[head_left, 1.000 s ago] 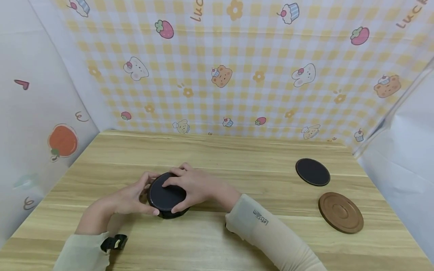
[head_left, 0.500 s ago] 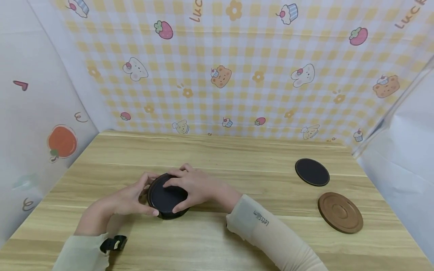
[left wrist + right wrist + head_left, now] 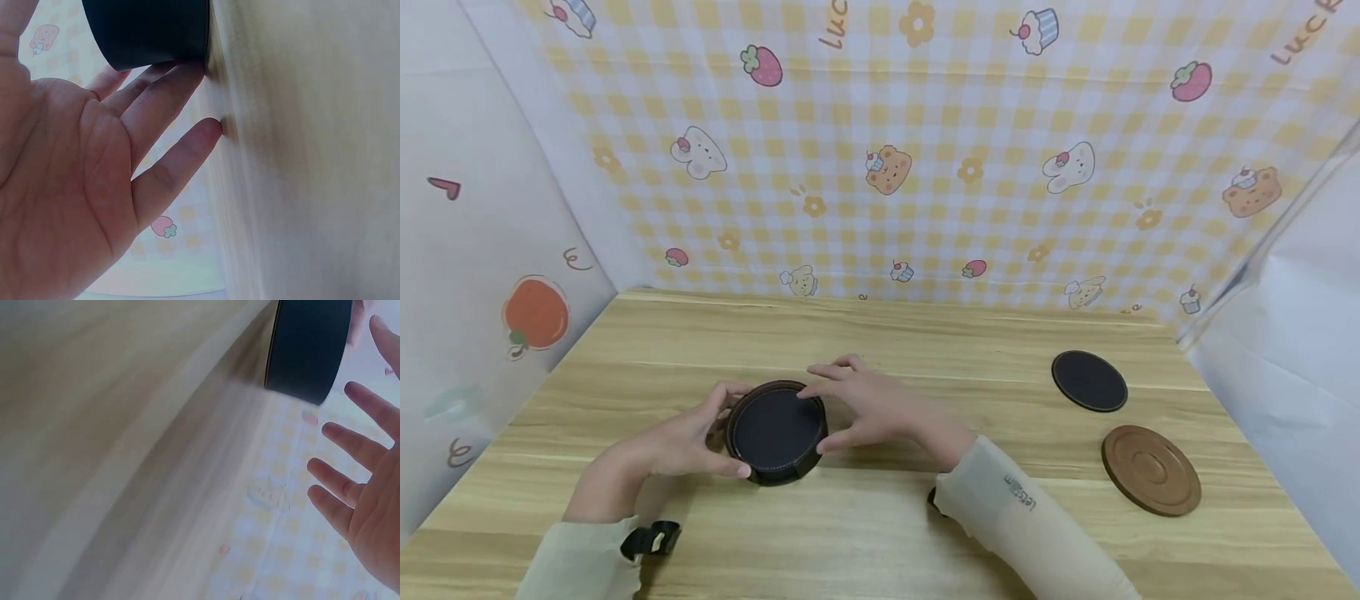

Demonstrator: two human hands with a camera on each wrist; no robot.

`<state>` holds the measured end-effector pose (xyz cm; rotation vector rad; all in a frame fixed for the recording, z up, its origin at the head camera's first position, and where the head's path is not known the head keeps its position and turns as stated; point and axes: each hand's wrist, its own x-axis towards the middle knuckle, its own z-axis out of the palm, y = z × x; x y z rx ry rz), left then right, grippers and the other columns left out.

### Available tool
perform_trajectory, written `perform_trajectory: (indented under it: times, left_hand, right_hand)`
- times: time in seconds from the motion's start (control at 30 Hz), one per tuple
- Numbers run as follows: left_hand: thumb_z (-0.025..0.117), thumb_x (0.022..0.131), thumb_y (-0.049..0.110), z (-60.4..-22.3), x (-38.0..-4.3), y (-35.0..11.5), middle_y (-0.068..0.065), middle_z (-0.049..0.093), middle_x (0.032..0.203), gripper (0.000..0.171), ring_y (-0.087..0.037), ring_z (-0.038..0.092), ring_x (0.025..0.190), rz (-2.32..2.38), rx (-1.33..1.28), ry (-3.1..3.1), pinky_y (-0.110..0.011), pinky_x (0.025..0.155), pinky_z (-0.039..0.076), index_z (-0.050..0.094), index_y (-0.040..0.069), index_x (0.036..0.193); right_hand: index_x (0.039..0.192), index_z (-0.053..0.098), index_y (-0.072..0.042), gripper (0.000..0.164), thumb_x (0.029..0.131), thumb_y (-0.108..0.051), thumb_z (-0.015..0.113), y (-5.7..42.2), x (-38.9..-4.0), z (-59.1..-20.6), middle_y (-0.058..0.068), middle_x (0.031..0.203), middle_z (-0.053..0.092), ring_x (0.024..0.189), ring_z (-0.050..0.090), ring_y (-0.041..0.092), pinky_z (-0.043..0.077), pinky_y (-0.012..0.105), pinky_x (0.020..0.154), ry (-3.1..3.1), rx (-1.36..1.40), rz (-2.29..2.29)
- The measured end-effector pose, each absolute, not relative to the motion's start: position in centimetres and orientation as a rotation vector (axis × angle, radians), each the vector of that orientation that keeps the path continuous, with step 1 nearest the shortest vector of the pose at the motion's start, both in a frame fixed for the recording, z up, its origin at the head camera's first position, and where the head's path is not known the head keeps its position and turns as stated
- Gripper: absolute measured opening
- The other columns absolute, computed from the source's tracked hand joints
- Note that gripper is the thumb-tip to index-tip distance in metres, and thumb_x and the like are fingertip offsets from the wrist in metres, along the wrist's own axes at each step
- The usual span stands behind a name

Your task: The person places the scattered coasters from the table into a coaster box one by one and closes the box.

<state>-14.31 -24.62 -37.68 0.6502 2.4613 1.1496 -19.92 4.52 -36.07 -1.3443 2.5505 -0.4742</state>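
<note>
A round black coaster holder [image 3: 802,468] stands on the table left of the middle, with a black stitched coaster [image 3: 775,429] lying inside its rim. My left hand [image 3: 688,442] holds the holder from its left side, thumb at the front and fingers behind. In the left wrist view, those fingertips meet the holder's dark wall [image 3: 150,31], low by the tabletop. Just right of the holder hovers my right hand [image 3: 872,408], fingers spread and nothing in them. The right wrist view shows a gap between its fingers and the holder wall [image 3: 309,353].
Toward the right side of the wooden table [image 3: 925,533] lies a flat black coaster [image 3: 1089,381]. Nearer the front is a round brown disc [image 3: 1151,471] with a raised ring in its centre. A checked cloth [image 3: 925,108] hangs behind the table.
My right hand has let go of the coaster and moved right, off the holder. The coaster has dropped from the holder's top to inside its rim. My left hand has stayed in place.
</note>
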Motion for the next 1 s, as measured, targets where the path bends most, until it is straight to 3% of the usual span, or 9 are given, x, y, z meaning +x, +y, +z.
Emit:
perform_trajectory:
  times: [0.3,0.37,0.47,0.53,0.63,1.0]
  left_hand:
    - [0.085,0.078,0.03,-37.9,-14.3,-24.7,-0.021,0.047,0.14,0.094,-0.049,0.04,0.135,1.179,0.655,2.447,-0.066,0.104,0.037,0.023,0.004,0.144]
    - [0.085,0.079,0.028,-37.8,-14.3,-24.7,-0.021,0.046,0.14,0.093,-0.048,0.042,0.133,1.181,0.675,2.444,-0.055,0.105,0.043,0.022,0.004,0.144]
    - [0.085,0.079,0.025,-37.6,-14.4,-24.7,-0.022,0.045,0.14,0.093,-0.046,0.043,0.132,1.185,0.7,2.441,-0.05,0.103,0.045,0.022,0.003,0.144]
    - [0.085,0.079,0.024,-37.6,-14.4,-24.7,-0.022,0.045,0.141,0.093,-0.047,0.043,0.133,1.187,0.7,2.441,-0.051,0.104,0.044,0.022,0.002,0.143]
    - [0.085,0.079,0.024,-37.6,-14.3,-24.7,-0.023,0.045,0.141,0.093,-0.049,0.041,0.133,1.19,0.693,2.439,-0.065,0.102,0.039,0.021,0.002,0.143]
    - [0.085,0.079,0.027,-37.7,-14.3,-24.6,-0.023,0.043,0.143,0.094,-0.05,0.039,0.135,1.189,0.666,2.436,-0.067,0.103,0.037,0.021,0.004,0.144]
  right_hand:
    - [0.143,0.053,-0.021,0.065,0.086,-0.044,0.076,9.1,-20.0,-36.1,0.008,0.162,0.033,0.145,0.031,0.03,0.039,0.051,0.112,2.602,-1.23,-0.565]
    - [0.143,0.053,-0.02,0.066,0.086,-0.044,0.076,10.2,-19.9,-35.9,0.009,0.161,0.033,0.145,0.031,0.031,0.041,0.051,0.11,2.612,-1.208,-0.58]
    - [0.143,0.053,-0.019,0.065,0.086,-0.043,0.076,11.8,-19.8,-35.7,0.009,0.161,0.033,0.144,0.032,0.031,0.043,0.052,0.108,2.642,-1.18,-0.583]
    - [0.142,0.054,-0.019,0.065,0.086,-0.042,0.077,12.8,-19.7,-35.6,0.009,0.161,0.034,0.144,0.033,0.032,0.044,0.052,0.107,2.667,-1.16,-0.588]
    - [0.141,0.055,-0.018,0.064,0.086,-0.04,0.077,14.4,-19.6,-35.6,0.01,0.16,0.035,0.143,0.035,0.033,0.045,0.054,0.105,2.706,-1.138,-0.604]
    - [0.142,0.054,-0.014,0.064,0.086,-0.036,0.077,20.4,-19.5,-35.4,0.014,0.159,0.036,0.141,0.035,0.038,0.042,0.059,0.104,2.788,-0.982,-0.671]
